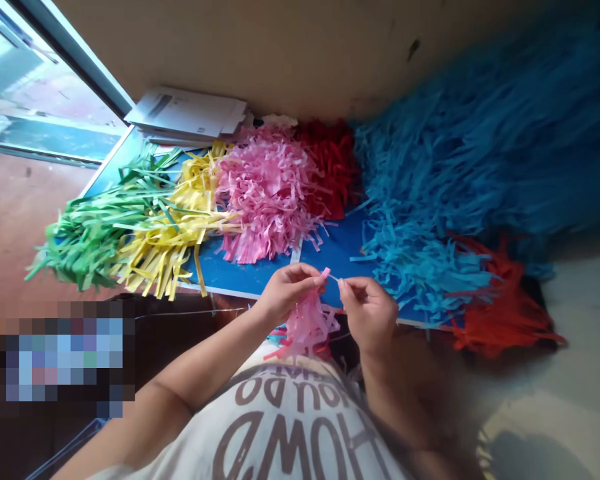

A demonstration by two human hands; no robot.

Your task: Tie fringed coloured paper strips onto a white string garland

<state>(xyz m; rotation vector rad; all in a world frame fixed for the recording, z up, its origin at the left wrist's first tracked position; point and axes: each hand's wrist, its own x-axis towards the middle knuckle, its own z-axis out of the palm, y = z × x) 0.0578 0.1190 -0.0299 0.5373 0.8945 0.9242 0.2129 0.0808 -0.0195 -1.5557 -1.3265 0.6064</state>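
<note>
My left hand (296, 287) is closed on the top of a pink paper tassel (307, 323), whose fringed strips hang down in front of my shirt. My right hand (367, 308) pinches a thin pale string (334, 276) that runs from the tassel's folded pink tip. The string is short and looks taut between the two hands. Both hands are held over the near edge of the blue table (240, 273). Below the pink tassel, some red and teal strips show by my lap, partly hidden.
Across the table lie heaps of green (100, 227), yellow (180, 227), pink (270, 187) and red tassels (333, 167). Blue tassels (430, 260) fill the right, beside orange-red ones (510, 307) over the edge. A stack of papers (190, 110) stands by the wall.
</note>
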